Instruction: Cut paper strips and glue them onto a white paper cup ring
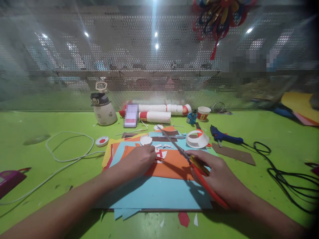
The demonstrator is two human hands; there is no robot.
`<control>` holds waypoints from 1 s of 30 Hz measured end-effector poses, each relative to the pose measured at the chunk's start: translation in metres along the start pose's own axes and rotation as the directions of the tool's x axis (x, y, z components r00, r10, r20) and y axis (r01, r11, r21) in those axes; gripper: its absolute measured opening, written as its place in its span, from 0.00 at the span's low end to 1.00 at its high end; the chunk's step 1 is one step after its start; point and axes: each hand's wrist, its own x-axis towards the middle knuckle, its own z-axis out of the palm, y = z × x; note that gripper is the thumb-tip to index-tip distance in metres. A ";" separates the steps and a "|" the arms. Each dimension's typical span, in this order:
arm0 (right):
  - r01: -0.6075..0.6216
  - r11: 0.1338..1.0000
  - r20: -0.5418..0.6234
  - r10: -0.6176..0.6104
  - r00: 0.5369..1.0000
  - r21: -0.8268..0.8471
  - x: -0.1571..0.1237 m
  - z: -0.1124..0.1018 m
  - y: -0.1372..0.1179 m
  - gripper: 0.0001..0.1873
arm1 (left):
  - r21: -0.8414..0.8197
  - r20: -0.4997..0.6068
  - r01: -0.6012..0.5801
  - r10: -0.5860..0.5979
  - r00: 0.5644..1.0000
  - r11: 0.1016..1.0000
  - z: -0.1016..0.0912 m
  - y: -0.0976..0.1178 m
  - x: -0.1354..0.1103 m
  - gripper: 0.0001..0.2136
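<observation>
My right hand (pixel 221 172) is wrapped around the orange-red handles of a pair of scissors (pixel 184 154), whose blades point up and to the left. My left hand (pixel 139 159) has its fingers closed at the edge of a red-and-white paper piece (pixel 161 154); the fingertips are partly hidden. Beneath both hands lies orange paper (pixel 171 169) on top of light blue sheets (pixel 154 192). Small white scraps (pixel 167 146) and a white round disc (pixel 146 140) sit just beyond my left hand. A white paper ring (pixel 197 139) rests past the scissors.
A blue glue gun (pixel 225 135) with a black cord lies at right beside a brown card strip (pixel 234 154). At the back stand a bottle (pixel 104 111), a phone (pixel 131 115), stacked paper cups (pixel 158 117) and a single cup (pixel 203 114). A white cable (pixel 72 161) loops at left.
</observation>
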 end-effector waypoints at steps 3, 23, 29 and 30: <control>-0.016 1.000 0.001 0.016 1.000 0.007 0.000 0.001 0.002 0.20 | -0.058 0.008 0.067 -0.066 0.998 0.996 -0.007 0.001 -0.002 0.10; -0.403 0.428 0.428 0.042 0.903 0.809 -0.012 -0.005 -0.005 0.14 | -0.890 0.285 0.386 -0.365 0.886 0.242 -0.049 0.042 -0.020 0.08; -0.378 0.468 0.410 0.036 0.911 0.799 -0.008 0.002 -0.018 0.13 | -0.859 0.114 0.291 -0.396 0.911 0.422 -0.039 0.061 -0.020 0.04; -0.373 0.468 0.408 0.029 0.912 0.801 -0.007 0.004 -0.023 0.12 | -0.794 0.012 0.237 -0.375 0.927 0.560 -0.038 0.065 -0.021 0.03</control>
